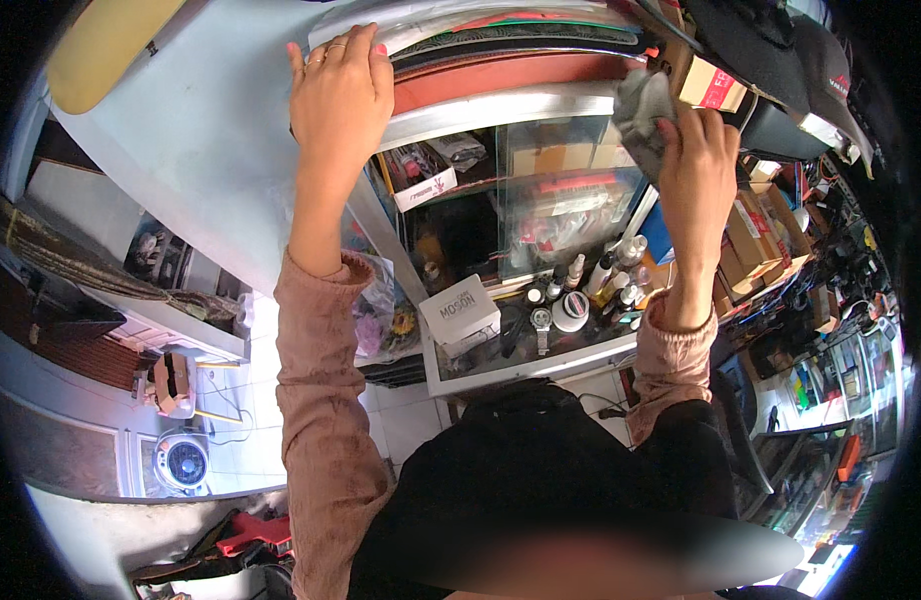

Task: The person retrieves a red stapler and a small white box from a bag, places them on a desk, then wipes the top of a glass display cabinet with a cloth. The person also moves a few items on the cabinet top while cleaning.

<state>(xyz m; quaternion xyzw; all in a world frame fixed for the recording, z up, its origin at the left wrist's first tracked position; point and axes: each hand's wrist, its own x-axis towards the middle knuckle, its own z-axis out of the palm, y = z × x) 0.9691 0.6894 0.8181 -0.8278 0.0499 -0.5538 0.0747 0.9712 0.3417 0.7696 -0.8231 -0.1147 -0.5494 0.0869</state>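
My left hand point(341, 105) lies with its fingers stretched out over the left end of a stack of folders and papers point(511, 78) on top of a metal-framed glass display cabinet point(501, 112). To the right, my right hand point(703, 165) is closed on a crumpled grey cloth point(641, 108). The cloth hangs at the stack's right end, by the cabinet's top edge; whether it touches the frame I cannot tell. Below the hands, the cabinet's glass front shows an open box of small goods point(421, 185) on an upper shelf.
On the cabinet's lower ledge stand a white box point(461, 312), a metal-band wristwatch point(541, 328) and several small bottles point(603, 275). Cardboard boxes point(756, 240) crowd the right side. A pale blue panel point(211, 130) borders the left hand. A round fan point(184, 463) is at lower left.
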